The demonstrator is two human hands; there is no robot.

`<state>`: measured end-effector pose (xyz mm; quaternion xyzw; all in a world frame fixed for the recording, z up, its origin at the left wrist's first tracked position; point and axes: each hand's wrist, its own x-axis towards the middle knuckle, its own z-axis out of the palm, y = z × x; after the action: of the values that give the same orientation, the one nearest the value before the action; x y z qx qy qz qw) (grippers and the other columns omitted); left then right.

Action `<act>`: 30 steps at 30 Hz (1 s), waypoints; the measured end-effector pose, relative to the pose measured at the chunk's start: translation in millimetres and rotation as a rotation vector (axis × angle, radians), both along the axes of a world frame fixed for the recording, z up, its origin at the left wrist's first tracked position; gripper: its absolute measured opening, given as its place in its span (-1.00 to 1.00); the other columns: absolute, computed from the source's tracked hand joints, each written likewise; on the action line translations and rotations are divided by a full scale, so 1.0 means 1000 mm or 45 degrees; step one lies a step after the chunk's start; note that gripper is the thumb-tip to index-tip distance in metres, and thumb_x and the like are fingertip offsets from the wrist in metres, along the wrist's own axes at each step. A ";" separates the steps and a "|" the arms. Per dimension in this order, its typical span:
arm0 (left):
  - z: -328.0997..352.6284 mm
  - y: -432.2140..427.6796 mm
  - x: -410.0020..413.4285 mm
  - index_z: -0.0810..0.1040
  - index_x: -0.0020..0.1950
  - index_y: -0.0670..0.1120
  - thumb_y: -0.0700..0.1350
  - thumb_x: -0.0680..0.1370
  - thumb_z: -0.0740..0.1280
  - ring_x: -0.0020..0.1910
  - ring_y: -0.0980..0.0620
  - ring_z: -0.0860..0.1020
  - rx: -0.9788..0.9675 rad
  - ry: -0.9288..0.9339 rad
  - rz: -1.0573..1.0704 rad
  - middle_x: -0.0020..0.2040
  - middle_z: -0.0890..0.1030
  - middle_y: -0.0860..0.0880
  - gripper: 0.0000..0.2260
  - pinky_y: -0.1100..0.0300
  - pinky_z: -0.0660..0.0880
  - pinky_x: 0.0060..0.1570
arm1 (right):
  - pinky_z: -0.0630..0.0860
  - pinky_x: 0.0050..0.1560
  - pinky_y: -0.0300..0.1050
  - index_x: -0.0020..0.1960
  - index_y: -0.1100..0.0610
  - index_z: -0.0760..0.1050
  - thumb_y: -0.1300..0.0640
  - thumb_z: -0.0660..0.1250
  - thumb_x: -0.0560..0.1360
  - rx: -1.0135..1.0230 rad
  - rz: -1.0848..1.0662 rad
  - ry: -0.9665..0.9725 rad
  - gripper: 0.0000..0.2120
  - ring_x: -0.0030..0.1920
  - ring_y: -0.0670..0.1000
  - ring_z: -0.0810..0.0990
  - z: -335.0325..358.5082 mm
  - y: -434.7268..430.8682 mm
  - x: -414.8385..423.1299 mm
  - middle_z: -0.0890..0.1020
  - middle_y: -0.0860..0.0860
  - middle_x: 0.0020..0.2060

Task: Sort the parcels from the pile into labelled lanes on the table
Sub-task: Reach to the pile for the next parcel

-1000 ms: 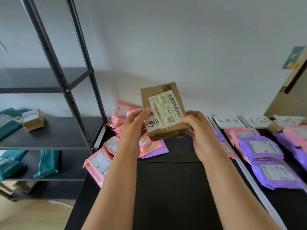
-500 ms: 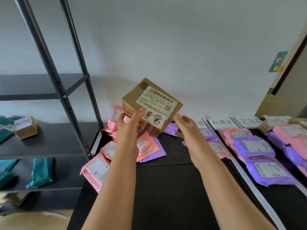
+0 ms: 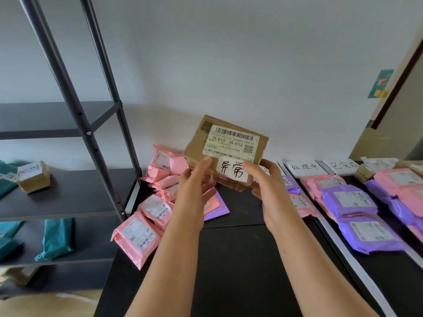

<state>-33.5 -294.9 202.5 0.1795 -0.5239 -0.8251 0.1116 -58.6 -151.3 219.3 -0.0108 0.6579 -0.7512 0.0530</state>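
While your forearms reach in from the near edge over the matte black table (image 3: 240, 259), both hands meet further out on one parcel. Your left hand (image 3: 194, 187) holds the cardboard box (image 3: 229, 143) at its lower left corner, thumb laid up on the front face, fingers underneath. Your right hand (image 3: 267, 186) grips the lower right corner, thumb tip at the edge of the handwritten sticker (image 3: 231, 170), fingers below. The hands are close but not touching.

The box is off the table, in the air over its far middle, btwn the pile at left and the lanes at right. Long axis runs left-right, right end dipping a bit. The broad labelled face tips toward you, barcode edge up and far, sticker at the low near edge. It's brown card w/ glossy clear tape, soft corners and a white printed shipping label (image 3: 232, 141) reading JS-K12.

Left of the hands is a loose pile of pink mailers (image 3: 146, 216), crinkly plastic pouches w/ white labels. A flat purple mailer (image 3: 223, 210) sits at its right edge. At right, a white tape strip (image 3: 357, 268) runs near-to-far. Beyond it, purple pouches (image 3: 350, 200) and pink ones lie in rows. At the rows' far end are white handwritten lane signs (image 3: 305, 167). Far left, a dark metal shelf (image 3: 68, 193) carries a small brown box (image 3: 34, 177) and teal mailers (image 3: 56, 236).
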 end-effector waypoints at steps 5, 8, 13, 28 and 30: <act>0.017 -0.019 0.016 0.58 0.24 0.01 0.22 0.48 0.39 0.11 -0.06 0.65 -0.086 0.032 0.032 0.07 0.70 -0.07 -0.58 0.01 0.53 0.17 | 0.46 -0.05 -0.22 0.27 -0.01 0.47 0.02 0.39 0.52 0.022 0.023 0.054 -0.66 -0.05 -0.21 0.67 0.007 0.013 0.000 0.73 -0.10 -0.05; 0.026 -0.026 0.023 0.62 0.20 0.01 0.18 0.47 0.39 0.14 -0.08 0.63 -0.185 0.066 -0.045 0.11 0.69 -0.05 -0.61 -0.02 0.56 0.14 | 0.48 -0.03 -0.23 0.25 0.00 0.50 0.06 0.38 0.53 0.042 0.098 0.084 -0.71 0.01 -0.17 0.68 0.011 0.017 0.004 0.72 -0.08 0.00; 0.033 -0.028 0.028 0.58 0.24 -0.08 -0.05 0.54 0.39 0.11 -0.07 0.66 -0.166 0.140 0.004 0.10 0.70 -0.05 -0.72 -0.05 0.58 0.13 | 0.46 0.13 -0.10 0.24 0.04 0.50 0.04 0.41 0.51 0.038 0.154 0.165 -0.67 0.09 -0.09 0.67 0.016 0.018 0.007 0.72 -0.05 0.03; 0.051 -0.034 0.028 0.55 0.32 -0.04 0.07 0.47 0.48 0.11 -0.08 0.67 0.083 0.067 -0.016 0.11 0.70 -0.05 -0.55 -0.07 0.51 0.24 | 0.40 -0.10 -0.33 0.05 0.11 0.55 -0.28 0.19 0.49 0.241 -0.033 0.256 -0.52 -0.02 -0.21 0.64 0.029 0.020 0.009 0.69 -0.04 0.00; 0.050 -0.035 0.027 0.55 0.32 -0.02 0.09 0.44 0.49 0.14 -0.10 0.65 0.078 0.052 -0.057 0.13 0.69 -0.05 -0.52 -0.12 0.46 0.30 | 0.38 -0.09 -0.29 0.07 0.15 0.53 -0.30 0.18 0.50 0.260 -0.047 0.239 -0.49 -0.03 -0.21 0.63 0.029 0.020 0.008 0.68 -0.02 0.01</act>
<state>-6.8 -329.5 252.5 0.1542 -0.4997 -0.8467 0.0984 -50.2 -131.1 248.4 -0.0635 0.7332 -0.6767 -0.0216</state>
